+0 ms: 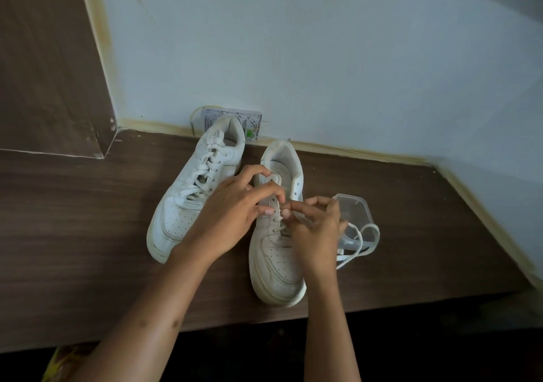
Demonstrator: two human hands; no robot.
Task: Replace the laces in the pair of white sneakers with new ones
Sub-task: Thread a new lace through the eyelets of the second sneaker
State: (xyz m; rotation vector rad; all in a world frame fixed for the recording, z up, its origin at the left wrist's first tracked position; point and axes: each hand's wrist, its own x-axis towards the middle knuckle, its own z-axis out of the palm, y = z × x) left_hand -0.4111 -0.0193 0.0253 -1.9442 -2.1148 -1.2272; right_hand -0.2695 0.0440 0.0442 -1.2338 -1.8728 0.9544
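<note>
**White lace half threaded on the right sneaker**

White leather, 2 sneakers on the wooden desk (88, 234). The left sneaker (191, 193) is laced. On the right sneaker (276, 234) beside it, the left hand (232, 208) grips the eyelet flap; the right hand (317, 229) pinches the lace (357, 249), trailing right over a clear container (357, 214).

Matt wood-grain table (88, 234); scuffed leather-look sneakers (173, 223).

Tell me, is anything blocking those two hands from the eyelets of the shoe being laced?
Nothing visible does. The left hand and right hand already meet over the eyelet rows of the right sneaker. The loose lace trails off to the right, over the clear plastic container, and the left sneaker stands apart to the left.
</note>
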